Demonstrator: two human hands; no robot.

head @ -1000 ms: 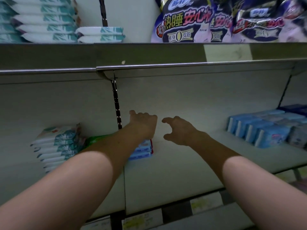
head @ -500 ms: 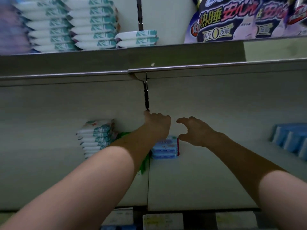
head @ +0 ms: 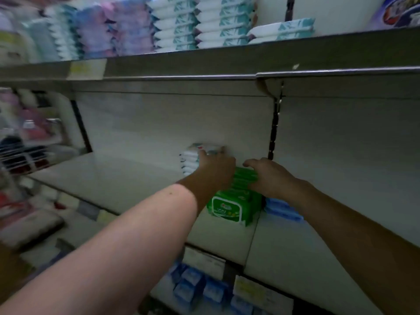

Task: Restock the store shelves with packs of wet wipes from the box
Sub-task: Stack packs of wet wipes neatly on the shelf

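The green wipes packs (head: 229, 208) lie between right grip (head: 269, 176), curled onto them, and left grip (head: 216, 165), closure unclear.

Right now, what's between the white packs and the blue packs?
The green packs stand between the white packs and the blue packs on the middle shelf. The head view shows it.

The white wipes stack (head: 189, 160) is half hidden behind the left hand (head: 216, 167), the blue packs (head: 281, 209) under the right wrist (head: 295, 189); goods at the left edge (head: 27, 137) are blurred.
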